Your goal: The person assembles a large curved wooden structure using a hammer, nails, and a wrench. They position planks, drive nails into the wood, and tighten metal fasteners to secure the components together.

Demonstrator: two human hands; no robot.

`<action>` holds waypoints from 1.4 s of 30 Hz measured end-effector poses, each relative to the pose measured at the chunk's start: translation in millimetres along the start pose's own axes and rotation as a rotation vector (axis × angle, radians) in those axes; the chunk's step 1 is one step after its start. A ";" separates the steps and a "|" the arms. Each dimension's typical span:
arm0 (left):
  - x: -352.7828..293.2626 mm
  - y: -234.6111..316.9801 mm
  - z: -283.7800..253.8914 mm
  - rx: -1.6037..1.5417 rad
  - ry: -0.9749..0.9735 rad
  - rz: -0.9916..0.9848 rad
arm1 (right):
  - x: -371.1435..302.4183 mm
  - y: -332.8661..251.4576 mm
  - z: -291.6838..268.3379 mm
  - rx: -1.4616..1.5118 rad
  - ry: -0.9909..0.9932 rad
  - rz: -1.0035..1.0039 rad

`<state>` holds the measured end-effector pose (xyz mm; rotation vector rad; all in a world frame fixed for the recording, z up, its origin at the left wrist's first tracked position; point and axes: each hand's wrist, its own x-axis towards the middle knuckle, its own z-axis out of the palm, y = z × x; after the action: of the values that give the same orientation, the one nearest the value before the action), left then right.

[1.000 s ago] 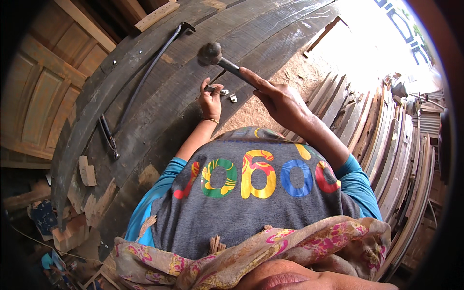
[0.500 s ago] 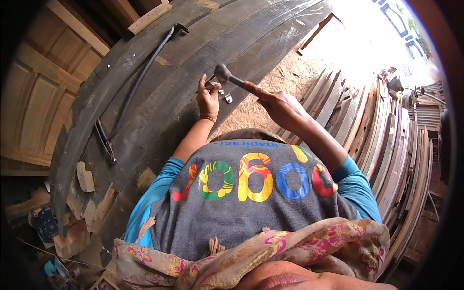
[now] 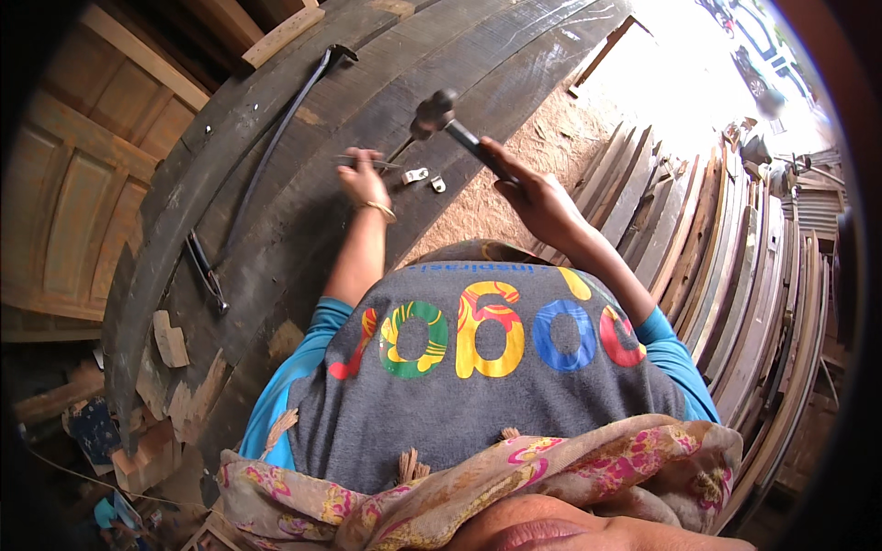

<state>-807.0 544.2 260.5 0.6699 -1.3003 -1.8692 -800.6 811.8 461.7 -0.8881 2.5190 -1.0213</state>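
In the head view, the left hand (image 3: 361,180) reaches out over a counter (image 3: 524,87) of dark, worn boards, its fingers closed on a thin strip (image 3: 390,165) that is blurred, so its exact shape cannot be told. A gold-coloured bracelet (image 3: 379,212) circles that wrist. The right hand (image 3: 536,191) is clamped around the handle of a hammer (image 3: 476,146), the forefinger lying along the shaft; the dark, rounded head points up and to the left, beyond the left hand and to its right, and whether it touches the boards cannot be told. Between the two hands, near the edge of the counter, lie a small pale metal piece (image 3: 415,175) and, just beside it, a second metal piece (image 3: 438,185). Farther left, a long dark pry bar (image 3: 283,133) with a hooked upper end lies across the boards, and below it rests a pair of pliers (image 3: 204,268) with dark grips. A wood block (image 3: 169,338) sits near the lower left part of the counter. Sandy ground (image 3: 473,219) shows past the edge, with a row of stacked planks (image 3: 717,285) at the right. Panelled wooden doors (image 3: 78,197) stand at the far left.
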 end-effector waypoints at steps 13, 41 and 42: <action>8.5 19.6 3.2 1.300 -0.887 0.352 | -52.4 52.7 16.2 0.308 0.084 0.426; 41.7 54.5 60.8 1.556 -1.763 0.863 | -74.8 87.3 51.8 0.452 0.033 0.368; 40.1 55.4 65.0 1.575 -1.795 0.868 | -71.5 85.3 53.2 0.473 0.021 0.360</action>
<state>-864.3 535.8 334.9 -1.2488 -3.2035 0.1056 -758.1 876.9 365.9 -0.2782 2.1873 -1.4081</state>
